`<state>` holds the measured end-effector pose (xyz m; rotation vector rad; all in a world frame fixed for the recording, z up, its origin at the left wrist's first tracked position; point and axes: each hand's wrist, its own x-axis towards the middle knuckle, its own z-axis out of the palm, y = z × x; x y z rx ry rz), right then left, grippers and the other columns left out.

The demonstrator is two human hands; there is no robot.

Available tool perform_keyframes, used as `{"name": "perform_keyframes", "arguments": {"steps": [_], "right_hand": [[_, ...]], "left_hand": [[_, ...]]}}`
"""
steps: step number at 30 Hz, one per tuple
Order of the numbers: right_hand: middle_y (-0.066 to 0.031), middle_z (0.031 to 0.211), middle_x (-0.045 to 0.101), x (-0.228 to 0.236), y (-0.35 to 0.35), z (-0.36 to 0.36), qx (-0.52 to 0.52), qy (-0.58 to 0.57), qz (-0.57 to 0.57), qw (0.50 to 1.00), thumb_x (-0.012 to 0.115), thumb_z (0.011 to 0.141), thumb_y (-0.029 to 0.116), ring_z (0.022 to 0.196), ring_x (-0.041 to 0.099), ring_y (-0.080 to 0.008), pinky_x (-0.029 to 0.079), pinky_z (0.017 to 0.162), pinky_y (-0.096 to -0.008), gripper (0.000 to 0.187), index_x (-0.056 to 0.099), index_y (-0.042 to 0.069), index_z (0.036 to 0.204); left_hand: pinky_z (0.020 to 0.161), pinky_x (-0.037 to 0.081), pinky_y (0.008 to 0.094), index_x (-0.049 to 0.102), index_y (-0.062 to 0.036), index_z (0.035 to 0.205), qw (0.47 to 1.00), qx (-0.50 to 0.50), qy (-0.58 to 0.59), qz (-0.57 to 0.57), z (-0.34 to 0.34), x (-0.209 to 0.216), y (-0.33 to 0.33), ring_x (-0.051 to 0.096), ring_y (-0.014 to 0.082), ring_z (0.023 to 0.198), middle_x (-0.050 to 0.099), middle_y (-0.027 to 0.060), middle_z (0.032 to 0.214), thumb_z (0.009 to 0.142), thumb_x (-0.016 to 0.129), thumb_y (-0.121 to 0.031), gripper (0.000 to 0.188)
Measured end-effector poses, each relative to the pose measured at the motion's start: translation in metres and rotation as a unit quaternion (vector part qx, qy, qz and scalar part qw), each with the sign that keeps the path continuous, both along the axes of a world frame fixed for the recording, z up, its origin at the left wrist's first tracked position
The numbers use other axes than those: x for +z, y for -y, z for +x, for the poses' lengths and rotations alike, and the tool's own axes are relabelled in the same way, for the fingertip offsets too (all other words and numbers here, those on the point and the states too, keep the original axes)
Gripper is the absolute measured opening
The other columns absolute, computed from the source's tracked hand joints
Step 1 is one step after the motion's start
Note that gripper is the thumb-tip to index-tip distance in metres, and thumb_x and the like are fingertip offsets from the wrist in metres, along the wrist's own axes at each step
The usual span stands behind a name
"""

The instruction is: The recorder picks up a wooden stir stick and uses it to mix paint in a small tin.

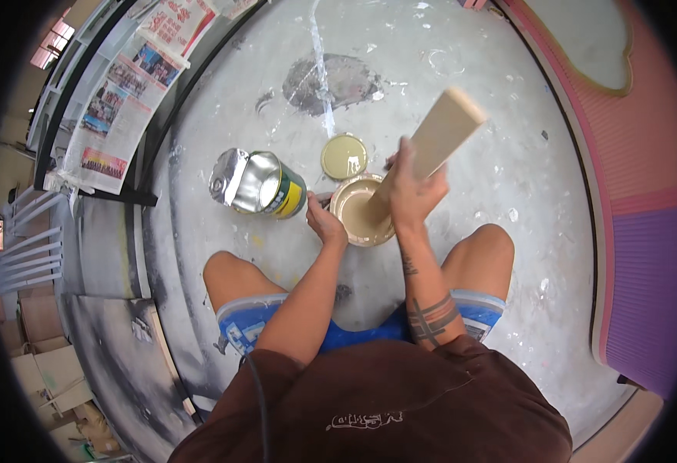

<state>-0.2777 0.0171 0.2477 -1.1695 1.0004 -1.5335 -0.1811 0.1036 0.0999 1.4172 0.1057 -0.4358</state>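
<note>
My right hand (411,193) gripped a wooden stick (431,150) in the paint can (357,210). My left hand (324,224) clasped its rim. I judged hard stirring could slop paint onto the floor (508,154).

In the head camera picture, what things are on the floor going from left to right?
Newspaper sheets → empty tin can lying on its side → left hand on the open can of beige paint → right hand holding a flat wooden stirring stick → pink and purple panel.
</note>
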Motion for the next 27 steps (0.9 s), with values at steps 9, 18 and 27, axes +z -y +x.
{"name": "perform_keyframes", "arguments": {"steps": [9, 18, 27], "right_hand": [[-0.0085, 0.077, 0.070, -0.025, -0.001, 0.004, -0.020, -0.101, -0.067, 0.992, 0.072, 0.095, 0.013, 0.066, 0.065, -0.0125, 0.053, 0.061, -0.0282, 0.020, 0.065, -0.006, 0.096], [-0.0081, 0.077, 0.069, -0.028, -0.007, 0.007, 0.016, -0.050, -0.012, 0.999, 0.074, 0.094, 0.015, 0.068, 0.065, -0.0124, 0.055, 0.063, -0.0291, 0.021, 0.065, -0.005, 0.097], [-0.0115, 0.083, 0.072, -0.048, 0.007, 0.003, -0.005, -0.048, 0.030, 0.998, 0.074, 0.093, 0.014, 0.070, 0.067, -0.0126, 0.055, 0.064, -0.0279, 0.024, 0.065, -0.007, 0.099]], "left_hand": [[0.077, 0.050, 0.0348, 0.064, 0.0069, 0.087, 1.000, -0.002, -0.004, 0.005, 0.002, -0.003, -0.002, 0.062, 0.0232, 0.080, 0.066, 0.0156, 0.086, 0.102, 0.042, -0.053, 0.065], [0.078, 0.051, 0.0373, 0.067, 0.0091, 0.084, 0.999, 0.034, -0.025, -0.004, 0.005, -0.007, 0.002, 0.064, 0.0261, 0.075, 0.069, 0.0163, 0.081, 0.104, 0.041, -0.046, 0.064], [0.077, 0.052, 0.0352, 0.067, 0.0080, 0.083, 1.000, 0.006, -0.001, 0.009, 0.000, 0.006, 0.004, 0.064, 0.0243, 0.076, 0.069, 0.0156, 0.081, 0.105, 0.039, -0.044, 0.063]]}}
